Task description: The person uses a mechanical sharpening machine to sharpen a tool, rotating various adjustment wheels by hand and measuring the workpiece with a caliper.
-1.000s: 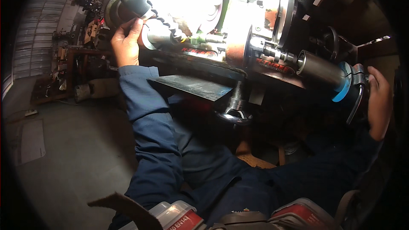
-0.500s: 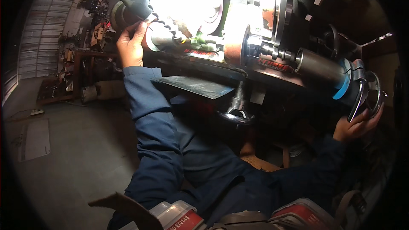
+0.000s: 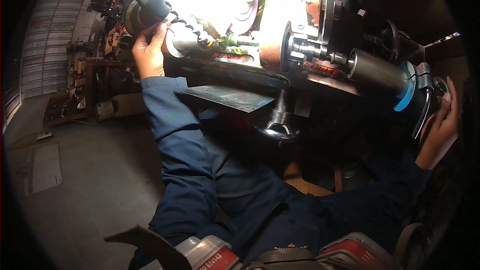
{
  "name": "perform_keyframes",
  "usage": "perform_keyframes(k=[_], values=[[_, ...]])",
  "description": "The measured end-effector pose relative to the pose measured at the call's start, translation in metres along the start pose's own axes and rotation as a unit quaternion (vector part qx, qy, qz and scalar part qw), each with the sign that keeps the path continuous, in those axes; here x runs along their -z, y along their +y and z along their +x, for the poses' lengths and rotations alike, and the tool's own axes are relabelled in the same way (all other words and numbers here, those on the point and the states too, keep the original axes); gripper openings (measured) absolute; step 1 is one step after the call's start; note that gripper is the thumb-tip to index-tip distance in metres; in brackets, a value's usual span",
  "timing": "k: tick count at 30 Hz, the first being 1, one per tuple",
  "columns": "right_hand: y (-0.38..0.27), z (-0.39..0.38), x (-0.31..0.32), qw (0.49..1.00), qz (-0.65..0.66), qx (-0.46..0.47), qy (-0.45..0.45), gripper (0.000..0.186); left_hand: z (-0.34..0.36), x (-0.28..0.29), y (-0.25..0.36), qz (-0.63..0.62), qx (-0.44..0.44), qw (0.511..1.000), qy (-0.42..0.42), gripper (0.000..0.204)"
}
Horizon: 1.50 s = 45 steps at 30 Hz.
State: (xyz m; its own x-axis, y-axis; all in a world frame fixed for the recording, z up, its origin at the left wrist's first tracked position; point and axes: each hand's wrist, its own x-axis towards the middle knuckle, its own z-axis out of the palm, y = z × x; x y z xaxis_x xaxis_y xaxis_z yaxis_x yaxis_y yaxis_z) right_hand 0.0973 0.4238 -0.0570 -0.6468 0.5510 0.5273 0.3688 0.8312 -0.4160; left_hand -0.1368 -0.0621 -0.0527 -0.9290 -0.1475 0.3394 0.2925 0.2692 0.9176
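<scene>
My left hand is closed at the left end of the bench machine, thumb pointing up beside the dark flexible segmented hose; what its fingers grip is hidden. Right of it are a grey cylinder and a slim stepped metal shaft. The shaft meets the tip of a grey tailstock barrel with a blue collar. Around the small handwheel at the barrel's far end, my right hand is closed, next to a bright bent lever.
Glare washes out the machine's middle. A flat metal plate juts toward me, beside a chrome handwheel below the bed. A large round wheel stands behind the shaft. Shelving with parts lines the far left.
My right hand has moved up and slightly right around the small handwheel, whose ring shows differently. The left hand stays at the same machine part; the view has shifted a little.
</scene>
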Motion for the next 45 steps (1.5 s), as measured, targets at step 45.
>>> perform_keyframes(k=[45], values=[[-0.008, -0.022, -0.016, 0.993, 0.039, 0.017, 0.111, 0.027, -0.002, -0.001, 0.001, 0.002, 0.007, 1.0, 0.014, 0.02]])
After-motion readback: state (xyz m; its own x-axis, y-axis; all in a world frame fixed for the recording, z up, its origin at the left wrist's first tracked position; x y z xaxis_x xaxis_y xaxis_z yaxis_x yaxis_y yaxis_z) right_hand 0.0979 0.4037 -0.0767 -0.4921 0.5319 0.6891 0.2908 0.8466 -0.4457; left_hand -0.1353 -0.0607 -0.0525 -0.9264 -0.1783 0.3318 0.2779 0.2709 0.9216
